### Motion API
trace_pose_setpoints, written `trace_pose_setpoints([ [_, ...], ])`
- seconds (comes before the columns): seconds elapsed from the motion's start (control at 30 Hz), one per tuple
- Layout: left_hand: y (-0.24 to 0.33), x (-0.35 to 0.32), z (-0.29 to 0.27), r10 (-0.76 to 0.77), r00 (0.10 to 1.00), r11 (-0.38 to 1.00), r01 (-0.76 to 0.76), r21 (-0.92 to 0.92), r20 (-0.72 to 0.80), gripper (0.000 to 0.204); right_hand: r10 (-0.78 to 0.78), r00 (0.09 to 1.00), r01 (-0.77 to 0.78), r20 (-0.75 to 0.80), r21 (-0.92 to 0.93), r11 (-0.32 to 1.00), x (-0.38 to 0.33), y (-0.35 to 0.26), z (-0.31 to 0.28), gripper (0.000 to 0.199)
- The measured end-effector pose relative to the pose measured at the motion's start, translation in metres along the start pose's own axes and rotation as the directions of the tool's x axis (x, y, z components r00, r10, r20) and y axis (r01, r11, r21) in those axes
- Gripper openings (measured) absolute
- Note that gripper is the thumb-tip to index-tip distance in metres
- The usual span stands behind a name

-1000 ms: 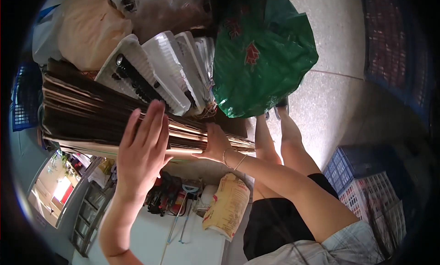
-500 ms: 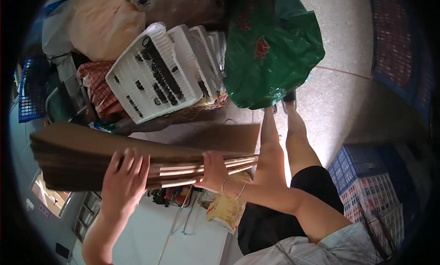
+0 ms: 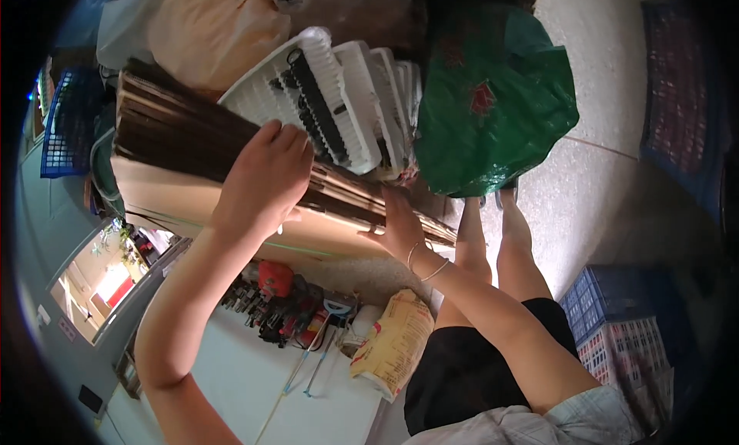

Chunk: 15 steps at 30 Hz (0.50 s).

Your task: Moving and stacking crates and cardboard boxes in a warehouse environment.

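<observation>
A thick bundle of flattened cardboard [image 3: 181, 192] stretches from the left toward my legs, its layered edges turned up and one broad brown face showing. My left hand [image 3: 268, 174] is closed over the middle of the layered edge, thumb on the broad face. Farther along, toward the narrower end, my right hand [image 3: 398, 225] grips the same bundle, with thin bracelets on the wrist. Just beyond the cardboard lean several white ribbed foam trays [image 3: 350, 114] holding rows of small black parts. The cardboard hides the lower part of the front tray.
A large green plastic bag [image 3: 493, 114] stands ahead of my feet. Behind the trays lies a peach-coloured sack [image 3: 212, 33]. Blue crates [image 3: 616, 314] are stacked at the right. Below the cardboard are a yellow printed bag [image 3: 394, 341] and a red bundle [image 3: 275, 279] among dark clutter.
The cardboard has been raised and tilted, so its broad face now shows on my near side. My left hand has moved up and right with it. The whole view has shifted slightly.
</observation>
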<state>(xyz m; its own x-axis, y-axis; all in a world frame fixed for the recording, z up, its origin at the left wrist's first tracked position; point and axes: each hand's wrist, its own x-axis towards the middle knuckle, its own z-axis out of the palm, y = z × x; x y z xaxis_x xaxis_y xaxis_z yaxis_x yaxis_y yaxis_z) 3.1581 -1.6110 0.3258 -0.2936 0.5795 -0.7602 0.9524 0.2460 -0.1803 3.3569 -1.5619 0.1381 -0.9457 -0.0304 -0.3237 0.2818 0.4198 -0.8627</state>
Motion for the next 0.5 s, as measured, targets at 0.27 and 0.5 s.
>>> trace_pose_setpoints([
  [0.27,0.015,-0.010,0.010,-0.075,0.991,0.992,0.086,0.089,-0.114,0.063,-0.006,1.000,0.007,-0.023,0.012,1.000,-0.012,-0.001,-0.001,0.080],
  [0.5,0.023,-0.028,0.004,-0.142,0.979,0.983,0.157,0.095,-0.146,0.062,-0.103,0.995,0.101,0.004,-0.231,0.968,-0.030,0.016,-0.087,0.065],
])
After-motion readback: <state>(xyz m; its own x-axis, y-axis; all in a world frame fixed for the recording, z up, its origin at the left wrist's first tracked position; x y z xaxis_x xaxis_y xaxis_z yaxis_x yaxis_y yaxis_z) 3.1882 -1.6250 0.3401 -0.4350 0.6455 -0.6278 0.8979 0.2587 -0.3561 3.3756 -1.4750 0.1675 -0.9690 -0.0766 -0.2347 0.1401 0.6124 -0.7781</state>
